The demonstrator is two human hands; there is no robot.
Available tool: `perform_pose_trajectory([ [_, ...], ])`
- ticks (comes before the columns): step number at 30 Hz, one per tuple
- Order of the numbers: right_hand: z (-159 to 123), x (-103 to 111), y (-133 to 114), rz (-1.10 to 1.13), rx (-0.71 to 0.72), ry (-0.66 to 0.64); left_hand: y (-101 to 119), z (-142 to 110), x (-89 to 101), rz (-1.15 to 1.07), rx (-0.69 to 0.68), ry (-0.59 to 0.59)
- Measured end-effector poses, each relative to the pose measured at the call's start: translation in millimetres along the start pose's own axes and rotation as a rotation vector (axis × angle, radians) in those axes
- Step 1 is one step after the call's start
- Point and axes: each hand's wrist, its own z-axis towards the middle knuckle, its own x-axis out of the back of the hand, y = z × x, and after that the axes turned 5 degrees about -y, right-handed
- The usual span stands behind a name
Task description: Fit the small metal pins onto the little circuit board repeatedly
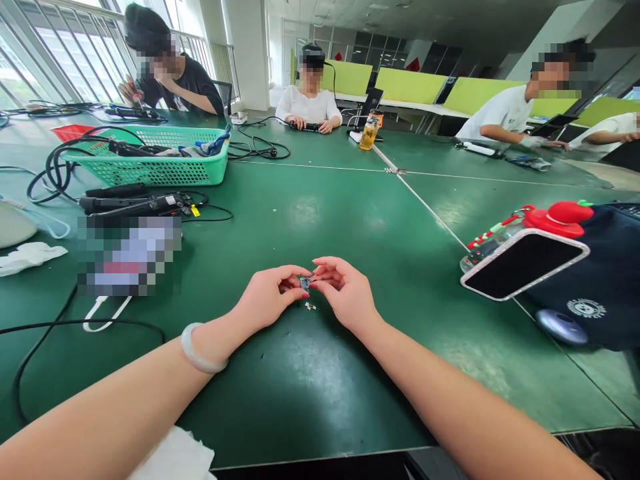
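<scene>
Both forearms reach over the green table — left hand and right hand meet, fingertips pinched together on a tiny part; a smaller metal piece lies just below.

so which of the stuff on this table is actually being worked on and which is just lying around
In hand:
left hand and right hand pinching a tiny dark metal part
small pale bits lying just below it

Lying about:
green plastic basket of tools
black cables
black phone in a sparkly case
red-capped bottle
amber drink bottle
</scene>
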Motion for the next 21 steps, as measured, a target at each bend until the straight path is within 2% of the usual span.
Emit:
perform_pose_trajectory([
  [13,-1.1,-0.3,-2.0,-0.174,0.046,-0.060,1.8,-1.1,2.5,0.279,-0.102,0.014],
  [21,-1.6,-0.9,-1.8,-0.118,0.044,-0.013,-0.4,-2.0,1.6,0.181,-0.068,0.019],
])
